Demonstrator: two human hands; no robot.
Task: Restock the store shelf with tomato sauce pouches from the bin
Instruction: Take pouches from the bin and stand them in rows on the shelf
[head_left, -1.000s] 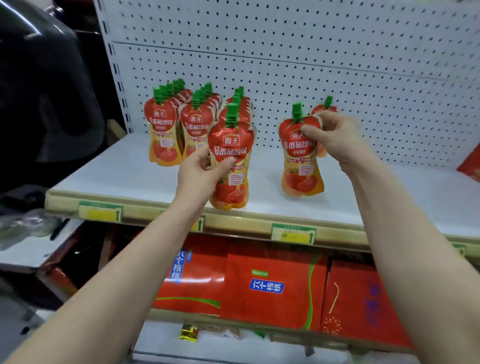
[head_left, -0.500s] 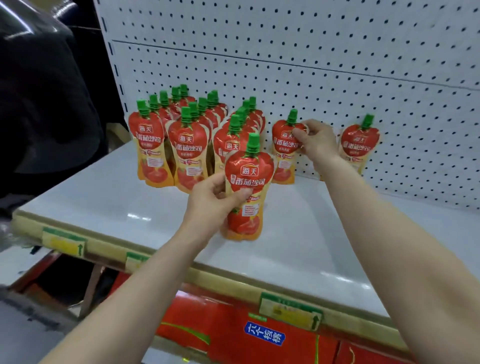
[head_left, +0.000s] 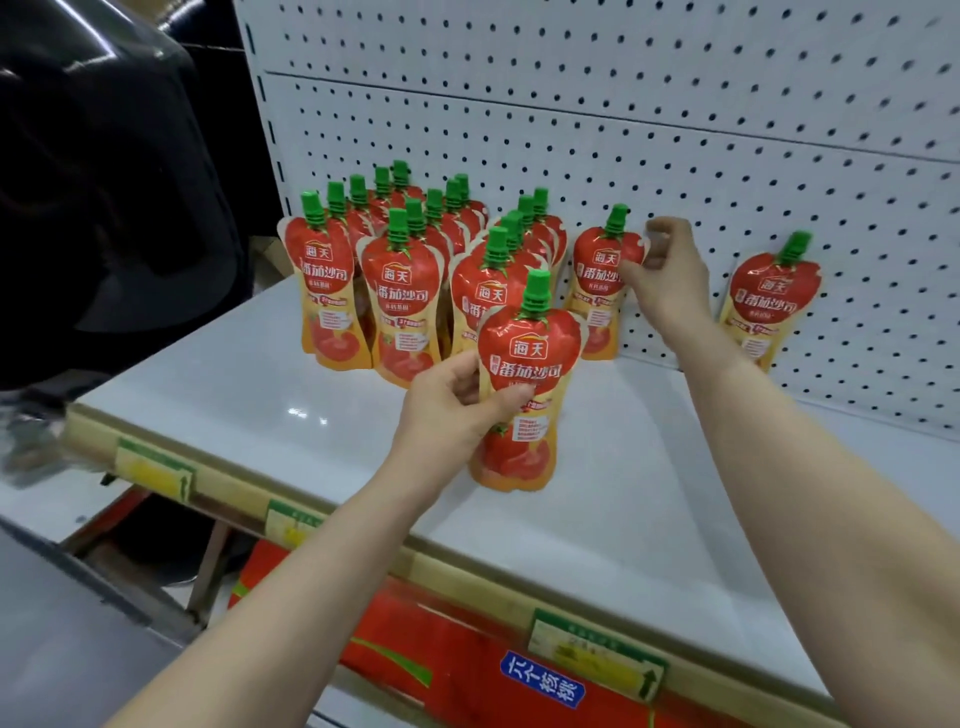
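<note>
My left hand (head_left: 457, 402) grips a red tomato sauce pouch (head_left: 524, 384) with a green cap, upright, its base on or just above the white shelf (head_left: 649, 493). My right hand (head_left: 667, 273) pinches the upper right edge of a second pouch (head_left: 597, 280) standing at the back against the pegboard. Three rows of several stocked pouches (head_left: 400, 280) stand to the left. One more pouch (head_left: 769, 301) leans on the pegboard at the right. The bin is out of view.
A white pegboard wall (head_left: 623, 104) backs the shelf. Price tags (head_left: 597, 652) line the shelf's front edge. Red boxes (head_left: 441, 675) sit on the shelf below. A dark glossy object (head_left: 93, 182) looms at the left.
The view has moved closer and higher over the shelf. My right hand carried its pouch from mid-shelf to the back wall. My left hand keeps its pouch in front of the rows.
</note>
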